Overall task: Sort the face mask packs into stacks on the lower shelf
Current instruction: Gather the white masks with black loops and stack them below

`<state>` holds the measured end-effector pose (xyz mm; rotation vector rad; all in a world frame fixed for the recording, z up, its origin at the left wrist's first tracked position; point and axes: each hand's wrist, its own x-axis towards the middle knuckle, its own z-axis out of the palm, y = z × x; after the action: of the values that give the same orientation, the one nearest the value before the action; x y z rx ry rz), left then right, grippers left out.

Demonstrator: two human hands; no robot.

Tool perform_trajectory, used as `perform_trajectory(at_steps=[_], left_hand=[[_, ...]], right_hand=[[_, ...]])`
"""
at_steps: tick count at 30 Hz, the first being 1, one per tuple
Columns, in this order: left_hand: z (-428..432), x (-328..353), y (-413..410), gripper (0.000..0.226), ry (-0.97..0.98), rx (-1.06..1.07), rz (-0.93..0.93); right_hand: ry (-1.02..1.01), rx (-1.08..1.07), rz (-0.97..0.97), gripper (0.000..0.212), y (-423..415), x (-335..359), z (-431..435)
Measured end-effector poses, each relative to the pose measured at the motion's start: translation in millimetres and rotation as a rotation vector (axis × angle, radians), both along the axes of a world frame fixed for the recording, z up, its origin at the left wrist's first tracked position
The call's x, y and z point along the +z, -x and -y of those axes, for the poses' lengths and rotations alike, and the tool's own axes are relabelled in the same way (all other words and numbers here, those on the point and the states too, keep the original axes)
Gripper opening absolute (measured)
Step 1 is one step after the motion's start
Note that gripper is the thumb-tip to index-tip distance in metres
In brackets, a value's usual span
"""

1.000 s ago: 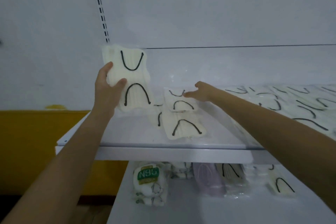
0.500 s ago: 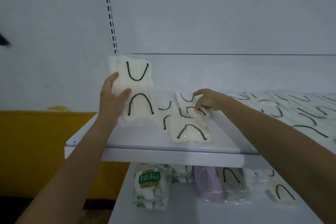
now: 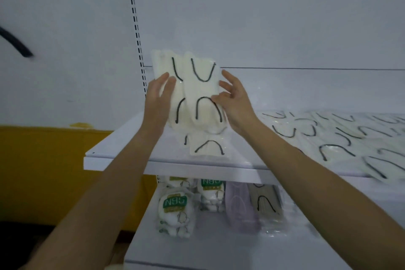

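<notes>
Since half a second ago, the right hand (image 3: 235, 103) has left the upper shelf (image 3: 135, 144) and brought a second mask pack (image 3: 202, 92) up against the first pack (image 3: 168, 76), which the left hand (image 3: 156, 96) holds upright. Both packs now overlap in the air between the two hands, above the upper shelf. The left fingers (image 3: 169, 85) lie flat along the left side of the first pack; the right fingers (image 3: 225, 89) are spread and press on the right edge of the second pack.

These packs look light, thin and soft, in slippery clear plastic, so I think they can slide apart. It is better to pinch them on the long edges, both together.

Another pack (image 3: 207, 148) lies under the hands, and many more (image 3: 341, 136) are to the right. Below, the lower shelf (image 3: 219, 247) is white and smooth, with N95 packs (image 3: 175, 210) and other packs (image 3: 265, 204) already there. Behind is a plain pale wall.
</notes>
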<state>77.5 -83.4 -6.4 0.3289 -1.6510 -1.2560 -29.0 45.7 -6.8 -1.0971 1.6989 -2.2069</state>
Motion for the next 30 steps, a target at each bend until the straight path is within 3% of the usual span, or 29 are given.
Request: perform_trajectory(at_steps=[3, 7, 11, 14, 16, 20, 24, 30], left_hand=[[-22.0, -5.1, -3.0, 0.043, 0.144, 0.018, 0.038], [-12.0, -22.5, -25.6, 0.050, 0.179, 0.135, 0.061], [3.3, -33.0, -42.9, 0.050, 0.110, 0.190, 0.073], [12.4, -35.7, -44.4, 0.051, 0.095, 0.204, 0.077], [18.3, -37.6, -43.8, 0.051, 0.085, 0.190, 0.080], [29.3, -38.9, -40.4, 0.050, 0.106, 0.116, 0.076], [39.4, -39.4, -36.2, 0.050, 0.151, 0.082, 0.087], [63.6, -35.9, -27.6, 0.055, 0.206, 0.019, 0.055]], right_hand=[[-0.095, -0.021, -0.106, 0.060, -15.9, -9.4, -1.8], [-0.205, 0.025, 0.048, 0.059, -5.8, -18.7, -16.1], [-0.897, -0.136, -0.280, 0.084, 12.7, -47.2, -21.2], [-1.126, -0.167, -0.343, 0.092, 14.7, -56.1, -18.2], [-1.091, -0.170, -0.335, 0.090, 14.6, -57.1, -15.2], [-0.788, -0.095, -0.221, 0.094, 11.7, -59.1, -10.8], [-0.490, -0.106, -0.295, 0.079, 3.0, -56.1, -14.4], [0.015, -0.100, -0.152, 0.060, -20.2, -21.3, -1.3]])
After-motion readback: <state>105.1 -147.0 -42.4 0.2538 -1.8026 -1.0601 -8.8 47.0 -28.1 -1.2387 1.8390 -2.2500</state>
